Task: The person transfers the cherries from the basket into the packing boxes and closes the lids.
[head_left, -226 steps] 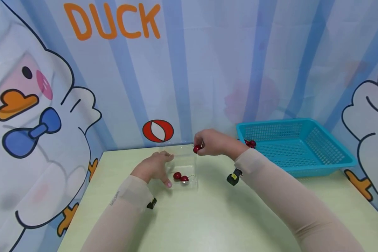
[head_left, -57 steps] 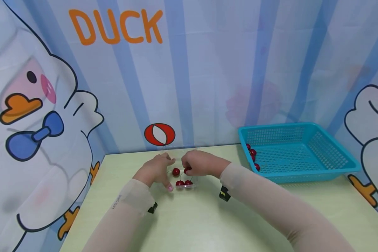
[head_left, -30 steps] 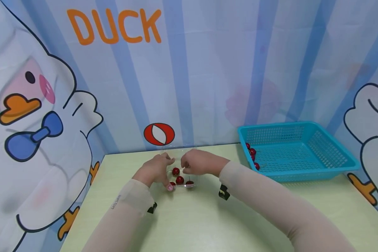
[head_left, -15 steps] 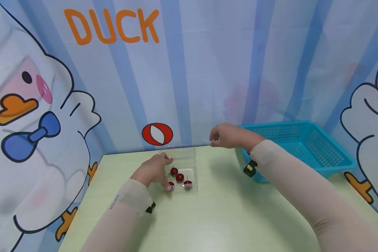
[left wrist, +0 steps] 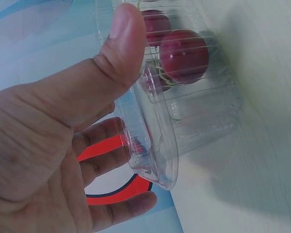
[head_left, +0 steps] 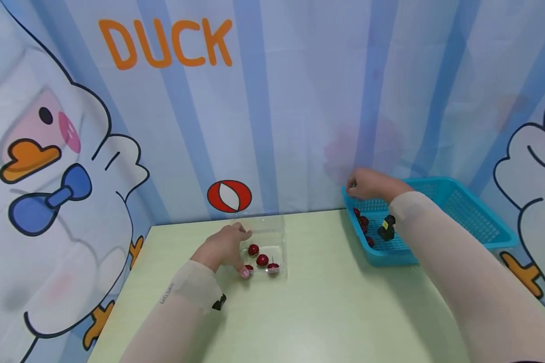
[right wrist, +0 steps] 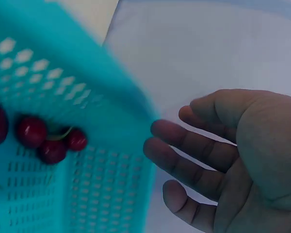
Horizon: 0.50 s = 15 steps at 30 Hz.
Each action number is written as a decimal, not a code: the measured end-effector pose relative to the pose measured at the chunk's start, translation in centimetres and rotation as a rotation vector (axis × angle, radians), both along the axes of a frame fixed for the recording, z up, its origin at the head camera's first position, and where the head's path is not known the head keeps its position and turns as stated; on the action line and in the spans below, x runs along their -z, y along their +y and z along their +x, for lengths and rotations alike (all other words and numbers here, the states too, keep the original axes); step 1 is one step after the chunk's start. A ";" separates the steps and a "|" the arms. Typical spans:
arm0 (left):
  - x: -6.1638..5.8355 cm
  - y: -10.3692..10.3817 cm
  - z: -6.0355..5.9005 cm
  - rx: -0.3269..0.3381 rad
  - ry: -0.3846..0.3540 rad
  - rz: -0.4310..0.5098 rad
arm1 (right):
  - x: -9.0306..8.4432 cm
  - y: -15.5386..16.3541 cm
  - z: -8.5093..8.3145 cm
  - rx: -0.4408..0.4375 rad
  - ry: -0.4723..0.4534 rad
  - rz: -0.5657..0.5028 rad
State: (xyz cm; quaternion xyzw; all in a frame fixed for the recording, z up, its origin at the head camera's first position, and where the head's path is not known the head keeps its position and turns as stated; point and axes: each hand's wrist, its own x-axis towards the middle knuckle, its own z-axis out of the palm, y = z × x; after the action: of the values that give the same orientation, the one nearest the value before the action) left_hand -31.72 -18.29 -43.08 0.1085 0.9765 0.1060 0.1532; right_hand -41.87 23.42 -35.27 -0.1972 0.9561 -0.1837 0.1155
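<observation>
Bright, even light in the head view; both wrist views dimmer and soft.

The tabletop (head_left: 327, 302) carries faint shadows under both arms, and the backdrop bows at the frame edges. The blue basket (right wrist: 63, 97) smears with motion blur at left; the clear box (left wrist: 184, 97) shows mild glare.

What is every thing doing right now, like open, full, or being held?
Clear box: open, four cherries inside, held steady.
Left hand: gripping the box's edge.
Right hand: empty, fingers loose, above the basket corner.
Blue basket: on the table, a few cherries at its left end.
</observation>
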 end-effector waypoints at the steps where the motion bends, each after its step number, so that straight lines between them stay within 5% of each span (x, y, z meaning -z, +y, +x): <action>1: 0.0 0.0 0.0 0.001 0.001 -0.002 | 0.5 0.6 -0.3 0.008 -0.006 0.002; 9: 0.1 0.1 0.2 -0.009 -0.002 -0.004 | 4.4 3.8 -1.7 0.095 -0.163 -0.067; 15: -0.1 0.0 0.1 -0.001 0.003 -0.006 | 5.9 3.7 -1.5 0.101 -0.216 -0.058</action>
State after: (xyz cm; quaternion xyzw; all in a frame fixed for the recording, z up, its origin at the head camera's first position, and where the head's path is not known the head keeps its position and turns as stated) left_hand -31.61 -18.25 -42.99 0.1077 0.9770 0.1032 0.1521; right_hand -43.33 27.15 -41.15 -0.1309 0.9411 -0.2370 0.2025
